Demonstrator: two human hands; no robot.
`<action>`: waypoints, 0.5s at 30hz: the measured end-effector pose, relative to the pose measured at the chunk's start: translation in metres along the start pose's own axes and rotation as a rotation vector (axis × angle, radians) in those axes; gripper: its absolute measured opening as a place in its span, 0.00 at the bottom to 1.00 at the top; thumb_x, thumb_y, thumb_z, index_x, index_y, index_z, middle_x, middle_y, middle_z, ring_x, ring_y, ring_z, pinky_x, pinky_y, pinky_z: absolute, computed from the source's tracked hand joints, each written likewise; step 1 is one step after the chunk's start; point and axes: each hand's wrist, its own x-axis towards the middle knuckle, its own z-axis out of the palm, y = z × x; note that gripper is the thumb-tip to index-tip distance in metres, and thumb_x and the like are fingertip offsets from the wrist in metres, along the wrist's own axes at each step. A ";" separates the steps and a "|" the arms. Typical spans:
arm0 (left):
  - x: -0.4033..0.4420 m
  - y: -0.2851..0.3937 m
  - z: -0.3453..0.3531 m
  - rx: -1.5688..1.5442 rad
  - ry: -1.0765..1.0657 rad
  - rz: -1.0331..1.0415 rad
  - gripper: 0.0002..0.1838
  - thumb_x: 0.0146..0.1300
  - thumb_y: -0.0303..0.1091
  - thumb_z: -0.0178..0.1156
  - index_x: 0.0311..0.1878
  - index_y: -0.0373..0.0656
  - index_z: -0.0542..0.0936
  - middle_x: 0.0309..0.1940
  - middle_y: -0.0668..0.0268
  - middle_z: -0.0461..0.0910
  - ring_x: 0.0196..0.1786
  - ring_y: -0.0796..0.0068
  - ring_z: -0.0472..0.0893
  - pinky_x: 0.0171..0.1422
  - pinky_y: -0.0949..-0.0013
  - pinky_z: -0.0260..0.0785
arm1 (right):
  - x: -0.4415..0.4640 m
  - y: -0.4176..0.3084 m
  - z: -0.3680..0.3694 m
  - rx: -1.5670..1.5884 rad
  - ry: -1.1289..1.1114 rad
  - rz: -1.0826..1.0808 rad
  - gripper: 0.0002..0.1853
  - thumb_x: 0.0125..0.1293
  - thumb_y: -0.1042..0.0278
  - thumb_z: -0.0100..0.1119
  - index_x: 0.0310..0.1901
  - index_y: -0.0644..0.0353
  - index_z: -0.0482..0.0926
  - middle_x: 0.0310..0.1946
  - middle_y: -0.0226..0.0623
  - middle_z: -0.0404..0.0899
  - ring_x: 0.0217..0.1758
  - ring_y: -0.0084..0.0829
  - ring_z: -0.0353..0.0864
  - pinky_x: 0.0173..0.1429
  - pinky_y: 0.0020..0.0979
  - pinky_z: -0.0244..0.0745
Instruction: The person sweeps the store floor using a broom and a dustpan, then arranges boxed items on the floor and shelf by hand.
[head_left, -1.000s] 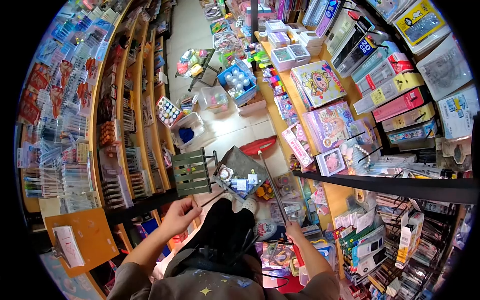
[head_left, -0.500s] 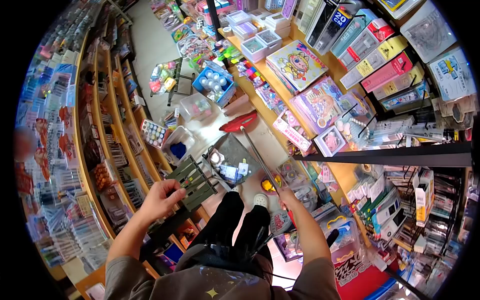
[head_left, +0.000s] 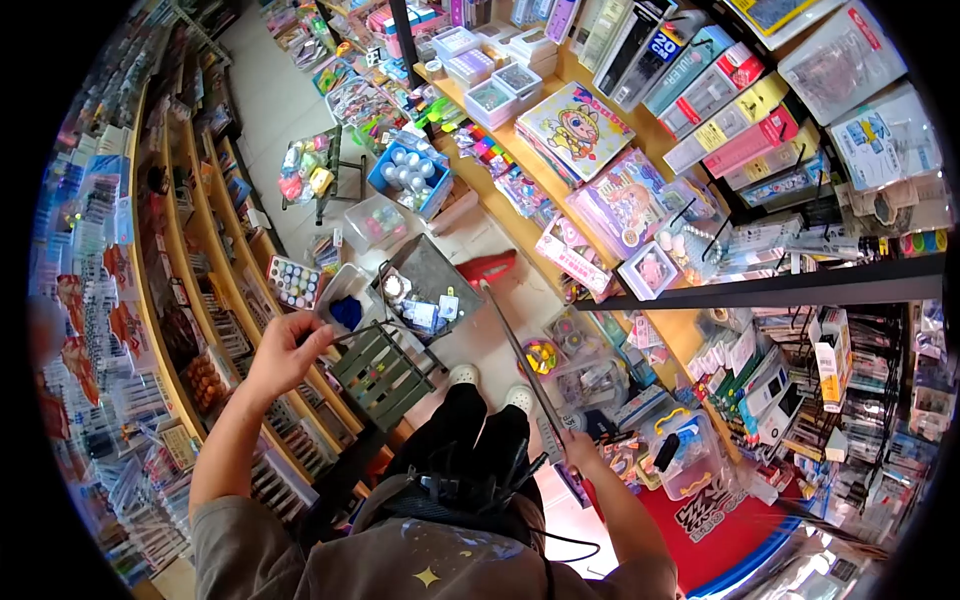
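Note:
My right hand (head_left: 580, 452) is closed around the handle of a broom (head_left: 525, 360). Its red head (head_left: 488, 268) rests on the floor at the right edge of a dark dustpan (head_left: 405, 262). Several blue-and-white pieces of litter (head_left: 432, 312) and a pale round piece lie in the pan. My left hand (head_left: 287, 352) is closed, with a thin dark handle running from its fingers toward the dustpan; the grip itself is partly hidden. Just below and right of that hand stands a dark green slatted stool (head_left: 382, 378).
Curved wooden shelves (head_left: 190, 270) with stationery run along the left. A stocked display shelf (head_left: 560, 195) stands at right. On the floor are a blue basket (head_left: 437, 200), clear bins (head_left: 375, 225), another stool with colourful packets (head_left: 310, 175) and a box of yellow pieces (head_left: 541, 357).
The dustpan has moved forward and left, along with my left hand. The broom head has come slightly nearer and now sits beside the pan's right edge. My view has shifted a little.

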 end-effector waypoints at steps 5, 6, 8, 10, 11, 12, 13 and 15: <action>0.009 0.004 -0.009 0.032 0.049 -0.015 0.14 0.59 0.35 0.52 0.21 0.36 0.70 0.14 0.75 0.63 0.20 0.87 0.59 0.23 0.77 0.51 | 0.076 -0.051 0.022 -0.186 0.145 -0.231 0.24 0.62 0.52 0.37 0.33 0.69 0.73 0.20 0.53 0.74 0.18 0.45 0.75 0.22 0.41 0.69; 0.010 0.009 -0.010 0.043 0.051 -0.020 0.14 0.59 0.35 0.52 0.21 0.36 0.69 0.14 0.76 0.62 0.20 0.88 0.58 0.22 0.77 0.50 | 0.087 -0.066 0.028 -0.172 0.198 -0.256 0.25 0.63 0.52 0.36 0.31 0.69 0.73 0.20 0.53 0.73 0.17 0.45 0.74 0.20 0.41 0.68; 0.016 0.006 0.000 0.041 0.057 -0.037 0.14 0.60 0.34 0.51 0.21 0.38 0.68 0.14 0.78 0.59 0.20 0.89 0.56 0.22 0.78 0.47 | 0.110 -0.066 0.027 0.018 -0.044 -0.001 0.23 0.63 0.51 0.37 0.31 0.67 0.70 0.13 0.44 0.69 0.07 0.37 0.66 0.09 0.36 0.60; 0.016 0.020 -0.015 0.061 0.069 -0.024 0.14 0.60 0.34 0.51 0.21 0.38 0.68 0.14 0.78 0.59 0.20 0.89 0.56 0.22 0.78 0.47 | 0.087 -0.062 0.026 0.191 -0.073 0.049 0.20 0.62 0.51 0.40 0.29 0.63 0.70 0.10 0.38 0.65 0.06 0.30 0.62 0.09 0.32 0.57; 0.018 0.014 -0.016 0.061 0.076 -0.015 0.15 0.60 0.35 0.52 0.20 0.38 0.67 0.14 0.78 0.59 0.20 0.89 0.55 0.21 0.78 0.46 | 0.082 -0.050 0.030 0.271 -0.087 0.077 0.19 0.62 0.52 0.41 0.28 0.61 0.69 0.08 0.35 0.63 0.05 0.27 0.60 0.09 0.30 0.56; 0.022 0.008 -0.016 0.072 0.080 -0.009 0.15 0.60 0.35 0.52 0.20 0.38 0.67 0.14 0.78 0.59 0.20 0.89 0.55 0.21 0.78 0.46 | 0.072 -0.039 0.034 0.293 -0.087 0.083 0.19 0.62 0.52 0.41 0.28 0.60 0.69 0.08 0.34 0.63 0.05 0.27 0.60 0.09 0.30 0.56; 0.026 0.002 -0.015 0.078 0.085 -0.003 0.15 0.60 0.35 0.52 0.20 0.38 0.67 0.14 0.78 0.58 0.20 0.89 0.55 0.21 0.77 0.46 | 0.061 -0.023 0.037 0.312 -0.084 0.089 0.18 0.62 0.51 0.40 0.28 0.60 0.69 0.08 0.34 0.63 0.05 0.26 0.60 0.08 0.29 0.56; 0.032 0.000 -0.014 0.116 0.104 0.006 0.17 0.60 0.34 0.52 0.18 0.37 0.66 0.14 0.77 0.58 0.20 0.89 0.55 0.21 0.77 0.47 | 0.039 -0.004 0.041 0.427 -0.108 0.180 0.19 0.62 0.50 0.41 0.33 0.60 0.69 0.10 0.32 0.63 0.06 0.25 0.60 0.10 0.28 0.58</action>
